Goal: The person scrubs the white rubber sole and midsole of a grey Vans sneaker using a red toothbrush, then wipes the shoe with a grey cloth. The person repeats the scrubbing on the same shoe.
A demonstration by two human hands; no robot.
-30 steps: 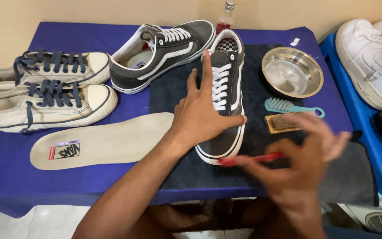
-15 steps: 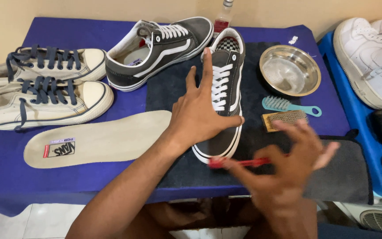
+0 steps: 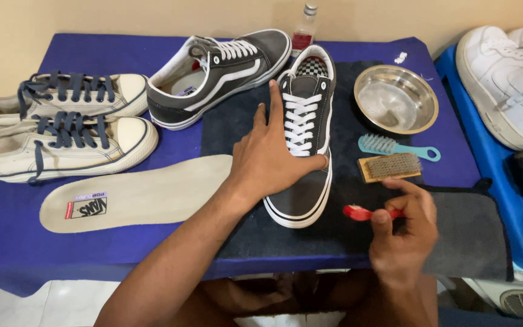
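A dark grey sneaker (image 3: 302, 181) with white laces and a white sole lies toe-towards-me on a dark towel (image 3: 346, 236). My left hand (image 3: 270, 154) rests flat on its left side and over the vamp, holding it down. My right hand (image 3: 402, 233) grips a small red-handled brush (image 3: 358, 212), with its red head a little to the right of the sneaker's toe and not touching it. The matching grey sneaker (image 3: 225, 69) lies on its side behind.
A loose beige insole (image 3: 146, 192) lies left of the towel. Two cream sneakers (image 3: 62, 127) with blue laces sit at far left. A steel bowl (image 3: 396, 99), teal brush (image 3: 394, 146), wooden wire brush (image 3: 390, 166), small bottle (image 3: 304, 27). White shoes (image 3: 509, 72) at right.
My right hand has pulled the red brush away from the sneaker's toe to the right and stopped moving. My left hand has stayed on the sneaker.
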